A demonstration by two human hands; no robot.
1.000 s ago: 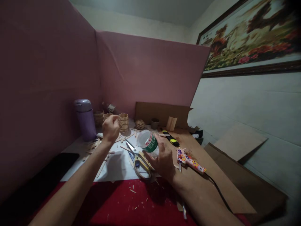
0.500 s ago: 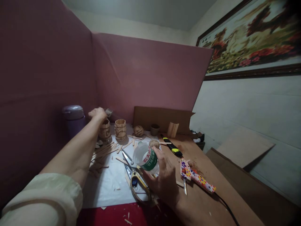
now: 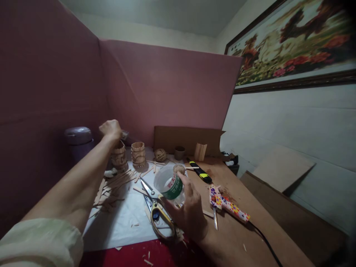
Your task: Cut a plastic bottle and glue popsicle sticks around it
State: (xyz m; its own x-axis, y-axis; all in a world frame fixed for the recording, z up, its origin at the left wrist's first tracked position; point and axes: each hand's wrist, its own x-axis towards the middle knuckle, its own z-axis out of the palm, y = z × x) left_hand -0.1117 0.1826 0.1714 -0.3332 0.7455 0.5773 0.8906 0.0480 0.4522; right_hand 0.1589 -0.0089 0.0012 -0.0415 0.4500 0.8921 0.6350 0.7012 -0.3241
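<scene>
My right hand [image 3: 190, 207] grips a cut-off clear plastic bottle piece [image 3: 162, 180] with a green and red label, tilted with its open end toward the upper left. Gold-handled scissors [image 3: 160, 213] lie beneath it with blades spread. My left hand [image 3: 111, 129] is reached far out at the back left, its fingers closed; what they hold, if anything, is hidden. Just below that hand stands a wooden-stick cup [image 3: 119, 157]. A second wooden-stick cup [image 3: 138, 154] is to its right, and a small clear packet [image 3: 125, 134] shows behind the wrist.
Loose wooden sticks [image 3: 118, 183] lie on the white sheet [image 3: 122, 222]. A twine ball [image 3: 160, 155], brown pot [image 3: 179, 152] and stick panel [image 3: 200, 152] stand behind. To the right are a utility knife [image 3: 200, 171] and a flowered glue gun [image 3: 228, 207] with its cord. A purple flask [image 3: 79, 142] stands left.
My left hand has risen slightly and shifted a little left above the stick cup. The whole view has turned slightly right. My right hand keeps its hold on the bottle piece.
</scene>
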